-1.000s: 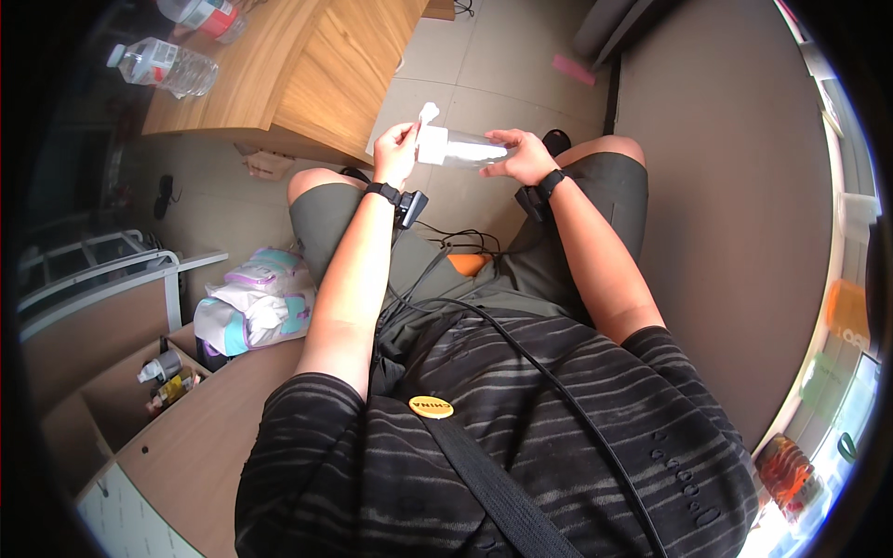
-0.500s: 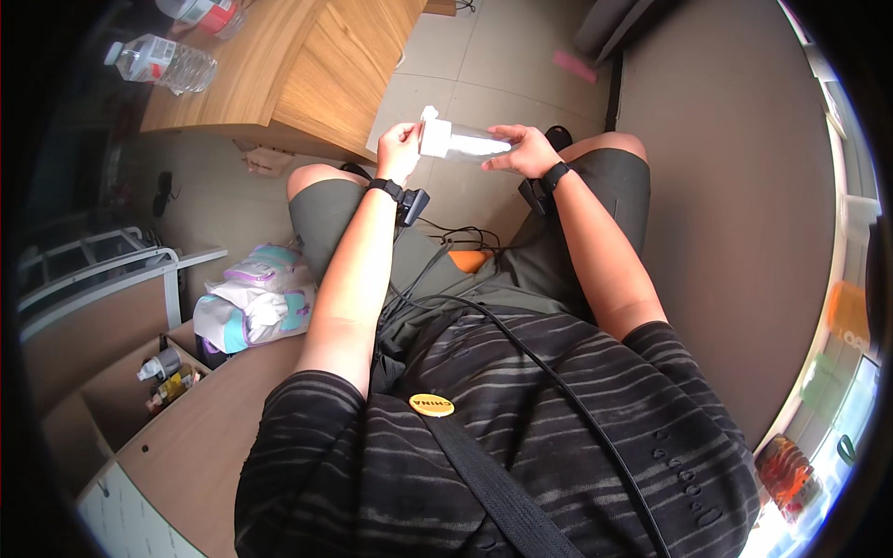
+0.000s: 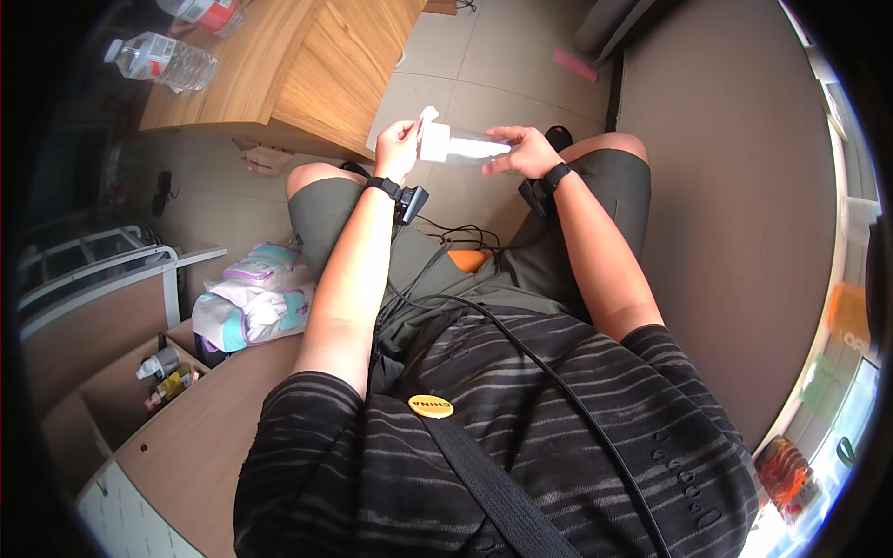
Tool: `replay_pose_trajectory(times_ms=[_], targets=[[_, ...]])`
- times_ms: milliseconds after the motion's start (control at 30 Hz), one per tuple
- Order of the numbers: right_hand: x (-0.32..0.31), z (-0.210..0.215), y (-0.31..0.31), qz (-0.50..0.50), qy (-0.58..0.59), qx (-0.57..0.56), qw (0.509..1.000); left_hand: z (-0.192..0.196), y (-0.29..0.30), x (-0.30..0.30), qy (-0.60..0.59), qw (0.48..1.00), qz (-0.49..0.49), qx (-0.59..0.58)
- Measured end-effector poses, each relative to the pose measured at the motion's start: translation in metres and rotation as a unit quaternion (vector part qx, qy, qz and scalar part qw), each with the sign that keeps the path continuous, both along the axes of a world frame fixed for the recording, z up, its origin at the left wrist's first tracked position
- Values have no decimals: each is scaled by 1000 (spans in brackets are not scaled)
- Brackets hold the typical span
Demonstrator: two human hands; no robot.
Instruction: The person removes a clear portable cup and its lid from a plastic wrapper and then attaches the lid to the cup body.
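Note:
Between my hands, above my parted knees, a clear bottle (image 3: 474, 149) lies on its side with its wide white cap (image 3: 433, 142) to the left. My right hand (image 3: 526, 153) grips the far right end of its body, fingers above and thumb below. My left hand (image 3: 397, 149) is closed at the cap end, fingertips pinched on a thin, crumpled white piece (image 3: 428, 114) that looks like tissue and sticks up beside the cap. What its fingers touch beyond that is hidden.
Two plastic bottles, one clear (image 3: 160, 61) and one red-labelled (image 3: 206, 13), are at the wooden table (image 3: 330, 65). A pastel backpack (image 3: 256, 298) sits at my left by an open drawer (image 3: 116, 381). Black cables (image 3: 456, 232) run over my lap; a grey-brown panel (image 3: 726, 205) stands at right.
My left hand and the cap end have shifted very slightly, the hand a touch upward. My right hand keeps its place on the bottle.

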State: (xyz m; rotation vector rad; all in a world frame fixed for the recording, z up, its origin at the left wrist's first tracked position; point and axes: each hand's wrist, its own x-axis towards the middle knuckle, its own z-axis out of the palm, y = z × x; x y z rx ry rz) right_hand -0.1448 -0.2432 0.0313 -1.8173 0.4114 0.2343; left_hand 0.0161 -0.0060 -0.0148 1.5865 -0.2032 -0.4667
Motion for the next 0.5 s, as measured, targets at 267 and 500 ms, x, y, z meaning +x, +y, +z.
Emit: replay_pose_trajectory(times_ms=[267, 500], targets=[[1, -2, -3, -52, 39, -131, 989, 12, -3, -10, 54, 996, -59, 42], [-1, -1, 0, 51, -15, -127, 991, 9, -2, -7, 27, 999, -36, 28]])
